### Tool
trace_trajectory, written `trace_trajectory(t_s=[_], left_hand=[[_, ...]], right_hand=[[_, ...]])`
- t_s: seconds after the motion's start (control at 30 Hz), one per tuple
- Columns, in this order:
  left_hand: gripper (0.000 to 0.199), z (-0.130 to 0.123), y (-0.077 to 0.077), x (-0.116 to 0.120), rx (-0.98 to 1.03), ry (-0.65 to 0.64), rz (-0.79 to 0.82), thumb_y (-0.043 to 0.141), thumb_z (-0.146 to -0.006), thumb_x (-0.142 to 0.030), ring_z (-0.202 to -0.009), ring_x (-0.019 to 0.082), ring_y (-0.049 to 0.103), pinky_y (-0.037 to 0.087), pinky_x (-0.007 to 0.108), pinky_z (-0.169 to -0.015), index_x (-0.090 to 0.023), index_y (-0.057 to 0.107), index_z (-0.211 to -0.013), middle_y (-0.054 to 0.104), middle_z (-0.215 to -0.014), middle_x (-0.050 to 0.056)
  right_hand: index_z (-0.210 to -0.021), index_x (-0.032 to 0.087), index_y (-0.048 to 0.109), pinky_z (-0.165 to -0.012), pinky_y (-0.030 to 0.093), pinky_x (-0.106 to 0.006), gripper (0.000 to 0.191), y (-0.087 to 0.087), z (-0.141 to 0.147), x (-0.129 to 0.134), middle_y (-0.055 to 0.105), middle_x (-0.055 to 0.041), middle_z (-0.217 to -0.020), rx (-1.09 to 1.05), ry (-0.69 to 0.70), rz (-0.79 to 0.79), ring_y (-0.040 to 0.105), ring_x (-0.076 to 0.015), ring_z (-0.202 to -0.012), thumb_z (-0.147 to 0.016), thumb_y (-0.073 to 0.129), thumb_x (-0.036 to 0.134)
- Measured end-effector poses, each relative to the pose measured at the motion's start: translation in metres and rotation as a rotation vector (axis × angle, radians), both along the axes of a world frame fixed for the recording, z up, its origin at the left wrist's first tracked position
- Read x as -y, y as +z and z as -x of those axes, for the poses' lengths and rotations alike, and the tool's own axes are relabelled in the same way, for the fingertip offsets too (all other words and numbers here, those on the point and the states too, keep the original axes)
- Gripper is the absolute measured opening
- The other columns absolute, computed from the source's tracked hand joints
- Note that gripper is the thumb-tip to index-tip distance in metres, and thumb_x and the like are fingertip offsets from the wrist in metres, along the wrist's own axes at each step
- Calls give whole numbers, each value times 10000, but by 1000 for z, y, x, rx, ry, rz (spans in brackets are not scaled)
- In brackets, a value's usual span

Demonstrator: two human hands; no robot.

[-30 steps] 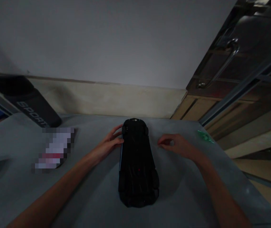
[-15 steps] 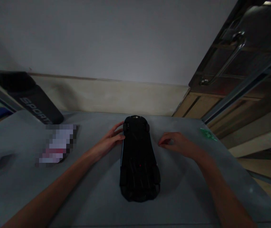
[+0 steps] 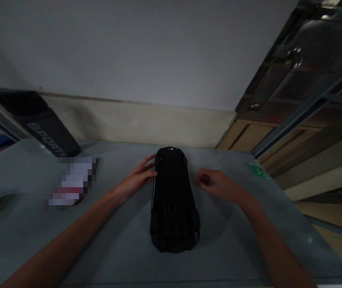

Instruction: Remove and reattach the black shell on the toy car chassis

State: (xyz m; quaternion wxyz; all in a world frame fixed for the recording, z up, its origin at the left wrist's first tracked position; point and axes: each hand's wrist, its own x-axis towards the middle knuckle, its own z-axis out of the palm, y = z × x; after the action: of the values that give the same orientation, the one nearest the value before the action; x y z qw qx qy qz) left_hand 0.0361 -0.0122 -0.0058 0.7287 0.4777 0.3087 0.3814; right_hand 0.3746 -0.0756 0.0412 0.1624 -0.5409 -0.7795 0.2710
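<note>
A toy car [image 3: 172, 188] lies upside down on the grey table, its black underside and wheels facing up. A small red dot shows on that underside. My left hand [image 3: 137, 176] is at the car's left side, fingers stretched out and apart, with the thumb and fingertips touching the edge; the car hides some fingertips. Just right of the car, apart from it, is my right hand [image 3: 214, 183], its fingers curled together in a pinch. Whether something small is inside those fingers cannot be made out.
A dark bottle marked SPORT [image 3: 46, 126] stands at the back left, with a blurred-out flat object [image 3: 73, 180] in front. Green crumpled plastic [image 3: 259, 171] lies near the table's [image 3: 113, 248] right edge. A wall [image 3: 143, 120] bounds the back; a metal frame [image 3: 293, 116] is right.
My right hand has curled its fingers tighter and turned slightly beside the car. My left hand keeps its place on the car's side. The view has shifted slightly.
</note>
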Motion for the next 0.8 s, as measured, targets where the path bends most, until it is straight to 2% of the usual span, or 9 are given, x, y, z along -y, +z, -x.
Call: trace_trajectory(t_s=[0.1,0.2,0.37,0.53,0.8], left_hand=[[785,-1,1,1,-17,5,-5,903,-878,-291,-1458,343,644,510,494,-1210,-381,625,-1607,679,-1601,84],[815,-2,1,1,-32,20,1,915,-854,-304,-1453,347,648,509,495,-1215,-379,621,-1611,694,-1579,86],[808,-2,-1,0,-21,11,-12,908,-857,-304,-1456,352,651,503,501,-1227,-372,623,-1610,683,-1598,97],[802,-1,-1,1,-22,19,11,911,-859,-291,-1428,334,662,500,497,-1222,-375,627,-1604,676,-1590,95],[846,-3,2,2,-31,16,9,927,-841,-317,-1447,358,646,508,490,-1201,-358,603,-1622,676,-1597,107]], right_hand=[[-934,256,666,-813,568,-367,198,5,8,4,707,-15,-879,-172,6,34,667,-219,-836,-1018,596,421],[-937,255,658,-863,575,-364,273,13,20,9,716,-24,-938,-284,37,54,670,-213,-893,-1057,579,487],[-943,253,657,-862,575,-354,257,15,31,12,721,-25,-953,-296,46,75,664,-209,-903,-1048,590,478],[-941,258,660,-855,569,-355,252,11,31,11,721,-21,-935,-287,39,49,659,-208,-882,-1057,588,469],[-953,256,672,-850,561,-355,233,13,32,12,729,-23,-940,-311,25,49,659,-209,-886,-1058,587,446]])
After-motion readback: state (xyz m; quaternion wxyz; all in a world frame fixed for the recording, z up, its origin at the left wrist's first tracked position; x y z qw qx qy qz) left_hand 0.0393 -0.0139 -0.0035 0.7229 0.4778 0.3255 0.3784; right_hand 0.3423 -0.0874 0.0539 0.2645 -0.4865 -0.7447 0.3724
